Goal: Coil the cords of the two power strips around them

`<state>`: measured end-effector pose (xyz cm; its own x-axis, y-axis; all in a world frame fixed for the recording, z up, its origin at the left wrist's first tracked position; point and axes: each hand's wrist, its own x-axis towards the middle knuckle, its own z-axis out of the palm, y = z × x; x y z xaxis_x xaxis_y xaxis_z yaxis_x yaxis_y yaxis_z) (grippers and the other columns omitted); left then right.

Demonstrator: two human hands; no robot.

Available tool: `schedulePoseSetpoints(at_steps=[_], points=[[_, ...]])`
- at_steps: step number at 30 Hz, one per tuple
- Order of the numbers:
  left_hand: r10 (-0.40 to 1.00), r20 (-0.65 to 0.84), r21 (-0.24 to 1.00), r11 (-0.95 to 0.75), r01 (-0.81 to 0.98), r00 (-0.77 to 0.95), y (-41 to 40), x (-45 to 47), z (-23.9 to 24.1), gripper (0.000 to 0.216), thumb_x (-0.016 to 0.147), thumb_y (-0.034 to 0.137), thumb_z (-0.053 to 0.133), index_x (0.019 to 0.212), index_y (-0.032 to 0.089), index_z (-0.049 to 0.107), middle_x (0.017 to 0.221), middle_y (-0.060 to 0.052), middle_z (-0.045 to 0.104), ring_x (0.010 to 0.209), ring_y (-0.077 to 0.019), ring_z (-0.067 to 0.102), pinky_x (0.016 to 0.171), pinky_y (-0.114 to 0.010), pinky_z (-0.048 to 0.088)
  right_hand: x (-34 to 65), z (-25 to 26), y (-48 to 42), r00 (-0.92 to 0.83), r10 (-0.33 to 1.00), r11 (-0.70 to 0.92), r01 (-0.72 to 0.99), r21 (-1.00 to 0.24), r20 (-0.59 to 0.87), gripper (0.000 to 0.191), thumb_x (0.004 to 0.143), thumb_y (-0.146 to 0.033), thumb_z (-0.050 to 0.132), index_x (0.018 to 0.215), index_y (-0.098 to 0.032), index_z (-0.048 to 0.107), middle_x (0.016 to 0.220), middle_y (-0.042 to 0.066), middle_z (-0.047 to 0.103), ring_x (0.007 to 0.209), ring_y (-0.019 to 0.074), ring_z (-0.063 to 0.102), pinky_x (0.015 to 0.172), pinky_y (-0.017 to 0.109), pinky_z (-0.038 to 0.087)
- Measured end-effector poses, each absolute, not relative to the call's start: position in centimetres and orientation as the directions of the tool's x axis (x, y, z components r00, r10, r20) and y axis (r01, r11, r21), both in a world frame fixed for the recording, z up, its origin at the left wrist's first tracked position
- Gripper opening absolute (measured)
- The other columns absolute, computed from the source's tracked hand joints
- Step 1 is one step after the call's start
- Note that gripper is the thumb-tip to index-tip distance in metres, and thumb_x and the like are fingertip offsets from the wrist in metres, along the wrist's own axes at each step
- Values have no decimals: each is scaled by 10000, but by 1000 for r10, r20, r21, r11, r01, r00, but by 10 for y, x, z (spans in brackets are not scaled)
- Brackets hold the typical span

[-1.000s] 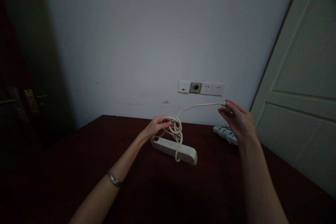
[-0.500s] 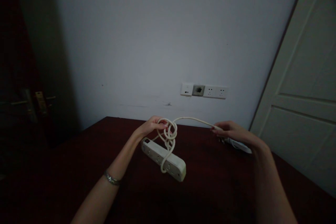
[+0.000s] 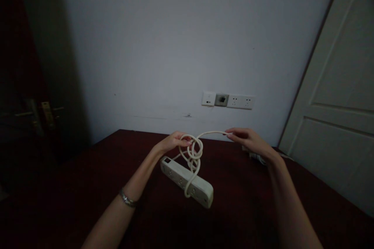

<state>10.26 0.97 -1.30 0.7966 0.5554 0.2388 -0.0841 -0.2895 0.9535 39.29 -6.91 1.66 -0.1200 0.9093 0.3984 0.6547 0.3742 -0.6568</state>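
Over the dark red table (image 3: pixel 233 218), in from its far edge, your white power strip (image 3: pixel 179 173) slants, contact with the surface unclear. Your left hand (image 3: pixel 174 141) grasps its looped cord (image 3: pixel 201 149); your right hand (image 3: pixel 247 138) pinches that cord between fingertips, toward the far right corner.

Under cord (image 3: pixel 195 157): passage between its loops and right hand (image 3: pixel 248 139), above tabletop (image 3: pixel 236 206).
Left hand (image 3: pixel 175 141): power strip (image 3: pixel 180 173) below bars the way.
Right hand: white bundle (image 3: pixel 257 158) near.
Wall (image 3: pixel 175 46): bars far side.
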Motion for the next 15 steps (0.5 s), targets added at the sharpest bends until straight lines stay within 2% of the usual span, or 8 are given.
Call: schedulePoseSetpoints(at_steps=[3, 5, 15], points=[[519, 213, 962, -257, -86, 828, 3, 105, -10, 241, 683, 316, 665, 773, 92, 655, 733, -90, 681, 653, -164, 619, 640, -273, 457, 391, 18, -69, -90, 893, 383, 665, -641, 440, 370, 751, -516, 593, 860, -190, 727, 899, 67, 698, 843, 231, 602, 742, 334, 447], [509, 216, 963, -251, -96, 833, -2, 107, -8, 252, 685, 320, 668, 794, 94, 664, 750, -99, 688, 671, -174, 630, 653, -280, 466, 391, 19, -69, -79, 887, 392, 649, -652, 455, 354, 733, -514, 613, 818, -193, 736, 916, 72, 708, 900, 258, 604, 810, 361, 432], [511, 215, 965, -243, -100, 832, -10, 112, -7, 316, 678, 353, 686, 847, 87, 683, 770, -102, 694, 679, -188, 641, 654, -275, 477, 392, 19, -76, -25, 868, 428, 544, -722, 496, 301, 676, -483, 680, 724, -191, 734, 818, 57, 684, 818, 227, 584, 743, 324, 412]])
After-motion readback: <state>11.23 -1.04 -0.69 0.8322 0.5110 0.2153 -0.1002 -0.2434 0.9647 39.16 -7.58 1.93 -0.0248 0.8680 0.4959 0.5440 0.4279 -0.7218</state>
